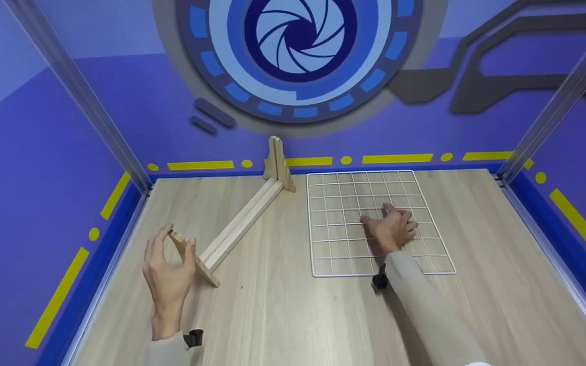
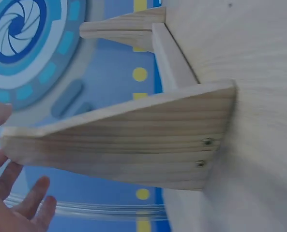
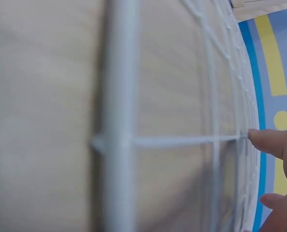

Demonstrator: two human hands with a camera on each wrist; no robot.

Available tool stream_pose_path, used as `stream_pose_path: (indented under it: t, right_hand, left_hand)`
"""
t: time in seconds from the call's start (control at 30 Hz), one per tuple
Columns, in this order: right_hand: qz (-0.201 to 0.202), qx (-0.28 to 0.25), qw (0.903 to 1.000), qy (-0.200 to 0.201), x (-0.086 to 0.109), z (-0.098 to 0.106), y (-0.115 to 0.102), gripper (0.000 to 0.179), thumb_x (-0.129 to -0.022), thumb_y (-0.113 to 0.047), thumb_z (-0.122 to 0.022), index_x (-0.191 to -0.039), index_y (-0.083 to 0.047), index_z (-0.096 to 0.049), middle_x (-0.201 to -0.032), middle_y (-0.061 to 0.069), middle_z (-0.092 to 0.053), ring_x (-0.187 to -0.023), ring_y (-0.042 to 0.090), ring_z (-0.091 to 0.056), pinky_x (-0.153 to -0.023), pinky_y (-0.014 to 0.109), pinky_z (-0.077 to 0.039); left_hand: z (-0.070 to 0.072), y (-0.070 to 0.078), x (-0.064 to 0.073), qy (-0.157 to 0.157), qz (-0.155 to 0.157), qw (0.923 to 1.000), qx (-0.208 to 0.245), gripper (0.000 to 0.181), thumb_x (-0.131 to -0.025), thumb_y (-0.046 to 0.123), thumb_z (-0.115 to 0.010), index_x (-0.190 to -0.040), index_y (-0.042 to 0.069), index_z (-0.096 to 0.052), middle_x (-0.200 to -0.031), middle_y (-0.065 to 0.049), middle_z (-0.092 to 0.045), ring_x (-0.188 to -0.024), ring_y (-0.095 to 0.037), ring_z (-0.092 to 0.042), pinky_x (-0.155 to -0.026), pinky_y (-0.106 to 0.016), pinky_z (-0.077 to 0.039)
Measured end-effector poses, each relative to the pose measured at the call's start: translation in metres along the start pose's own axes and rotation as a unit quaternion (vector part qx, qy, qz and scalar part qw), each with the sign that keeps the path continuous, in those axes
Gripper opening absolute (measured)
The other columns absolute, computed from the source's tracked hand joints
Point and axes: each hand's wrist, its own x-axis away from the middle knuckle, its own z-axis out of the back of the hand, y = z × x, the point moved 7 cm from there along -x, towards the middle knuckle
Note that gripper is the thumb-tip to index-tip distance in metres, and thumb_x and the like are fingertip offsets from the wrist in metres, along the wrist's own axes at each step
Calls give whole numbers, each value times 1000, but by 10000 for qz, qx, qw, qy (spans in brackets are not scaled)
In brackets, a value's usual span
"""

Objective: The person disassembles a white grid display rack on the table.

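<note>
A wooden stand (image 1: pixel 244 221), two stepped upright end pieces joined by a pair of rails, lies diagonally on the left half of the table. My left hand (image 1: pixel 168 272) is at the top of its near end piece (image 2: pixel 128 140), with thumb and fingers spread on either side. In the left wrist view the fingertips are right at the tip, while the thumb stands apart from it. To the right, a white wire grid (image 1: pixel 343 223) lies flat on the tabletop. Over its middle right part is my right hand (image 1: pixel 392 229), thumb and fingers spread wide, fingertips at the wires.
The wood-grain table (image 1: pixel 283 325) is enclosed by blue and purple printed panels (image 1: pixel 120 91) at the back and sides. Metal corner posts (image 1: pixel 92 96) stand at the back left and right. The stand's far end piece (image 1: pixel 277 165) is close to the back panel.
</note>
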Motion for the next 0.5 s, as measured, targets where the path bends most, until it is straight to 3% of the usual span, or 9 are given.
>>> stream_pose_path:
  t: [0.1, 0.17, 0.3, 0.5]
  right_hand:
    - [-12, -128, 9998, -156, -2, 6, -1, 83, -82, -45, -89, -153, -14, -59, -153, 30, -44, -136, 53, -37, -112, 66, -31]
    - [1, -174, 9996, -234, -4, 12, -2, 81, -84, -43, -86, -154, -14, -57, -154, 30, -44, -137, 53, -36, -114, 66, -30]
    - [131, -133, 9993, -332, -9, 24, -7, 78, -89, -43, -82, -156, -13, -55, -152, 31, -46, -135, 53, -39, -114, 65, -31]
    - [663, -123, 9966, -481, -18, 46, -17, 73, -95, -42, -75, -156, -7, -54, -149, 34, -47, -133, 57, -41, -113, 66, -29]
  left_hand:
    - [-5, 20, -9, -158, -223, 9994, -225, 54, -87, 8, -87, -138, 1, -68, -136, -21, -69, -128, -43, -61, -112, -61, -45]
    - [-11, 32, -15, -309, -344, 9983, -364, 55, -88, 10, -87, -138, 1, -67, -136, -22, -68, -127, -46, -59, -108, -68, -43]
    - [-28, 49, -26, -584, -464, 9952, -639, 55, -89, 16, -87, -138, 2, -67, -139, -20, -67, -129, -46, -58, -107, -68, -43]
    - [-59, 64, -35, -1033, -576, 9885, -947, 56, -91, 26, -86, -139, 4, -67, -140, -18, -67, -127, -43, -61, -102, -65, -48]
